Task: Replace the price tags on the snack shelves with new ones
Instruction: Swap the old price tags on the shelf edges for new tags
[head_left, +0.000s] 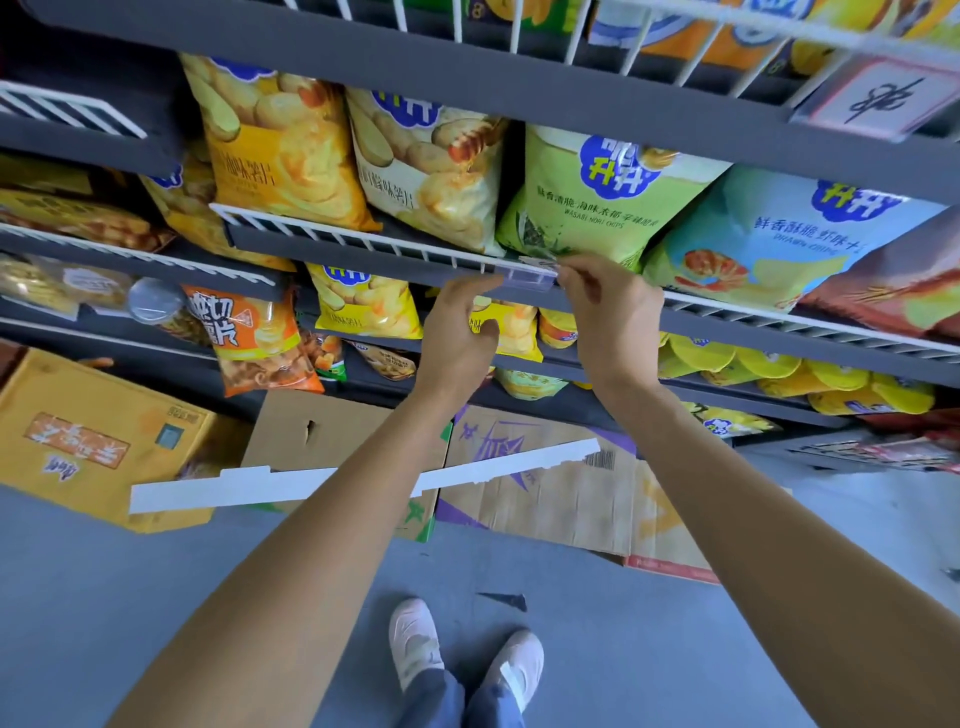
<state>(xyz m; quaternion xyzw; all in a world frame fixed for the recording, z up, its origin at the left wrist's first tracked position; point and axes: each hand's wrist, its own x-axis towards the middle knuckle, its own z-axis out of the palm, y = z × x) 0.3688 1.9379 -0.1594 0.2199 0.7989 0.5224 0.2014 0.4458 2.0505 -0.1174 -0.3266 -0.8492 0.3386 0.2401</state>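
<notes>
Right now both hands work at one clear tag holder (530, 271) clipped to the white wire rail (363, 240), just above the frame's centre. The right hand (613, 317) pinches the holder's right end between curled fingertips, apparently on a slip of paper there, though the tag itself is too small to read. The left hand (460, 325) steadies the holder's left end with its forefinger stretched along it, other fingers loosely curled. Just above sits the green wasabi chip bag (597, 208). Judging by this, a tag is being slid in or out; next it needs seating squarely. Another tag (878, 96) hangs at upper right.
</notes>
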